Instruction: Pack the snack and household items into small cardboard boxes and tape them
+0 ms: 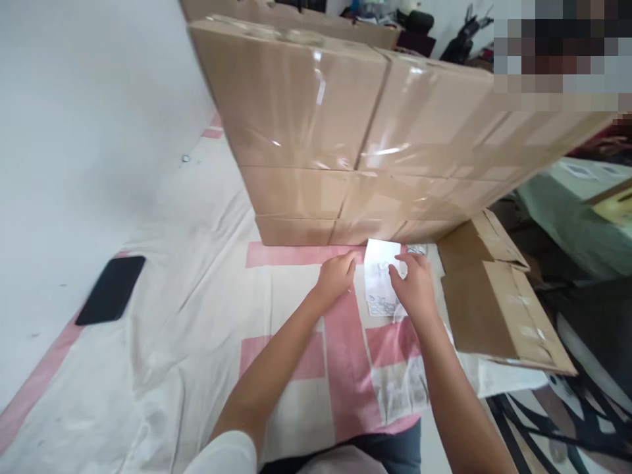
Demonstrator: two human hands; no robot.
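Observation:
White papers (380,283) with faint printing or markings lie on the cloth near the base of the cardboard wall. Above their right edge hovers my right hand (415,283), thumb and forefinger apart in a loose curve; whether it touches the paper is unclear. A small pale item (383,266) sits on the paper, too faint to name. Just left of the papers is my left hand (336,275), its fingers drawn together in a pinch. Whatever those fingers may hold is too small to make out.
A wall of taped cardboard boxes (301,131) rises directly ahead. An open cardboard box (474,309) stands at the right. A black phone (112,289) lies at the left on the wrinkled white-and-pink cloth (197,316), beside a white wall (89,99).

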